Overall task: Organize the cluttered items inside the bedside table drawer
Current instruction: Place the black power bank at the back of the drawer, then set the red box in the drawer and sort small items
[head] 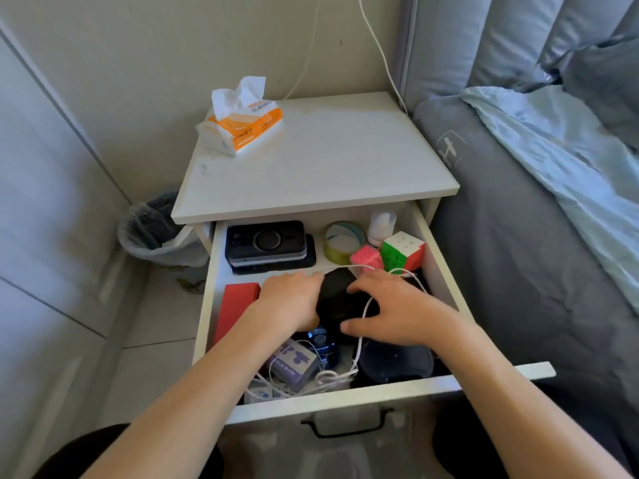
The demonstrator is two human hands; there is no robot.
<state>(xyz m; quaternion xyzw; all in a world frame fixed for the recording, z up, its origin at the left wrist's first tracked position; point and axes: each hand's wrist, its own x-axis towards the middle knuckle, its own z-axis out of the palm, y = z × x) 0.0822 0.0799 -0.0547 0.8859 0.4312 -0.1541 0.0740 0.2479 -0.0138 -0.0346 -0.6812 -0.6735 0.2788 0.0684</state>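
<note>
Beside a grey bed (518, 271), the white bedside worktop (321, 160) stands with its drawer (345, 399) pulled open. Both hands work a black object (340, 295) at the drawer's centre: the left hand (288, 302) has its grip curled over the object's 9 o'clock edge, the right hand (390, 309) spreads its fingers across the 3 o'clock side. A white cable (361, 326) loops over the object, so lifting it cleanly likely means slipping the cable clear first. At 12 o'clock lie a tape roll (342, 242) and cube (403, 252); a tissue pack (242, 122) tops the worktop, a bin (155, 226) at 9 o'clock.
</note>
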